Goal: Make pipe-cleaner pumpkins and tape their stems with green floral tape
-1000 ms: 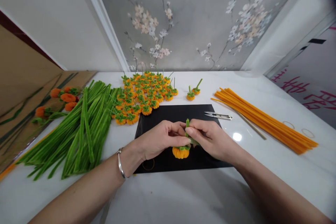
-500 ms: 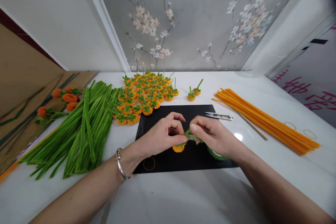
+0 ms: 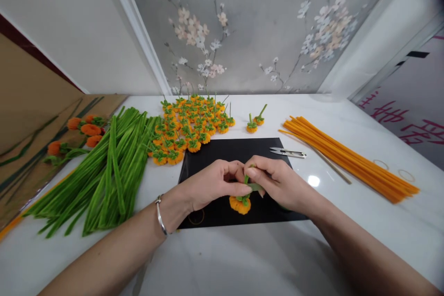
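An orange chenille-stem flower [image 3: 240, 205] with green leaves at its base hangs head-down between my hands over a black mat [image 3: 215, 217]. My left hand [image 3: 222, 180] pinches it near the green stem [image 3: 246, 179], thumb and fingers closed. A pale green strip of floral tape [image 3: 255, 187] runs from the stem to my right hand [image 3: 277, 180], whose fingers are closed on the strip and close to the stem's top. The tape's far end is hidden by the right hand.
Finished orange flowers [image 3: 194, 120] crowd the table behind the mat, two more [image 3: 255, 122] apart. Green chenille stems [image 3: 100, 175] lie left, orange ones [image 3: 350, 159] right. Thread snips [image 3: 287, 152] rest at the mat's right edge; a rubber band [image 3: 196, 216] lies on the mat.
The flower has come lower and more into sight, its stem now upright. My right hand has moved left against my left hand, covering the green roll that showed beneath it.
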A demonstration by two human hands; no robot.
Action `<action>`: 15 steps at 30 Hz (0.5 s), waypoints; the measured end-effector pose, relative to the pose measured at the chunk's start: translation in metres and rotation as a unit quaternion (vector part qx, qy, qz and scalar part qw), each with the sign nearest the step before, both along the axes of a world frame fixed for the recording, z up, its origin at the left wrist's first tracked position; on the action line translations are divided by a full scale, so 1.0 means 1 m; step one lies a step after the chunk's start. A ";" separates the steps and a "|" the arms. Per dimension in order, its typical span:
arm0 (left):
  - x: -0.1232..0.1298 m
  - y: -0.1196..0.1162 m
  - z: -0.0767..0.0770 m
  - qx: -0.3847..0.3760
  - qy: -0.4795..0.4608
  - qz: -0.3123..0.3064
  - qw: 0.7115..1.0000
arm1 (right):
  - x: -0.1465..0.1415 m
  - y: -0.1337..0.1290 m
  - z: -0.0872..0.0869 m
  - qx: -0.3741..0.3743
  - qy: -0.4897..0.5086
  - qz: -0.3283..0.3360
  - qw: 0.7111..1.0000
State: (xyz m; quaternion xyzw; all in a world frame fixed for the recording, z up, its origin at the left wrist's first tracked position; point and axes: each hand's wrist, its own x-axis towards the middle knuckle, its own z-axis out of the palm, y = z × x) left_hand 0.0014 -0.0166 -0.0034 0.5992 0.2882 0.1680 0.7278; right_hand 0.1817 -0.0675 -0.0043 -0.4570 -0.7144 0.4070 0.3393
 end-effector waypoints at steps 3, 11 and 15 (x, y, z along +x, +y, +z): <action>-0.001 0.000 0.001 0.000 -0.003 0.005 1.000 | 0.002 0.000 0.000 -0.057 0.048 0.006 0.997; -0.002 0.000 0.001 -0.003 0.009 0.011 1.000 | 0.006 0.003 -0.004 -0.070 0.100 0.011 0.993; 0.000 0.000 0.003 0.036 0.011 0.022 0.999 | 0.007 0.003 -0.003 -0.055 0.077 -0.005 0.995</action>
